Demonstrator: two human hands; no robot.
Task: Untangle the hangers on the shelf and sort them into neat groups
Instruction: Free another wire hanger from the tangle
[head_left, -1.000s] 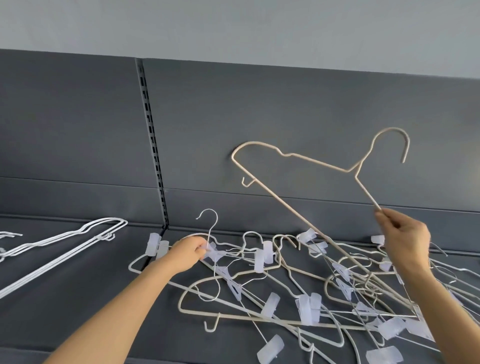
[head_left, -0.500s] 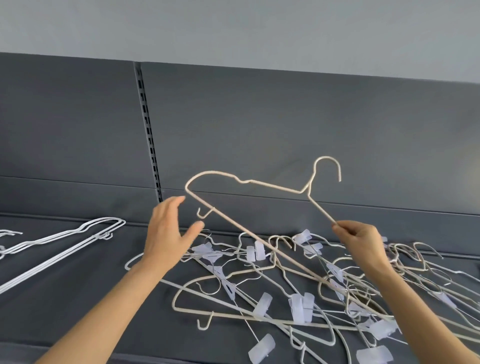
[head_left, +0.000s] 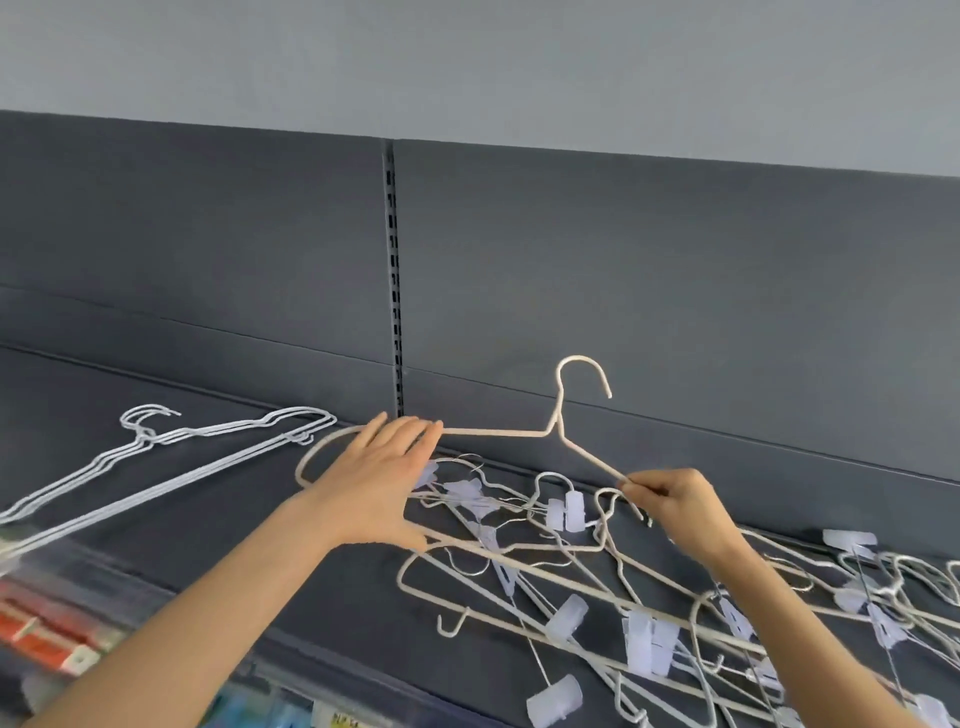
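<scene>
dark grey shelf (head_left: 156, 519) with a grey back panel and a slotted upright (head_left: 396, 291) at the panel joint; pale wall above. a cream hanger (head_left: 498, 432) is held clear above the shelf, hook up, in front of the back panel. left hand (head_left: 374, 483): fingers straight, laid across the hanger's left shoulder wire, thumb down at its lower bar. right hand (head_left: 675, 501): thumb and fingers pinch the right shoulder wire. below and to the right, a tangled pile (head_left: 597, 587) of cream and white wire hangers lies on the shelf, several carrying translucent clips (head_left: 566, 512). at far left, a nested group of white hangers (head_left: 171, 457) lies flat, hooks to the rear, well apart from the pile. lower shelf: blurred packaged goods (head_left: 47, 629), contents not legible.
</scene>
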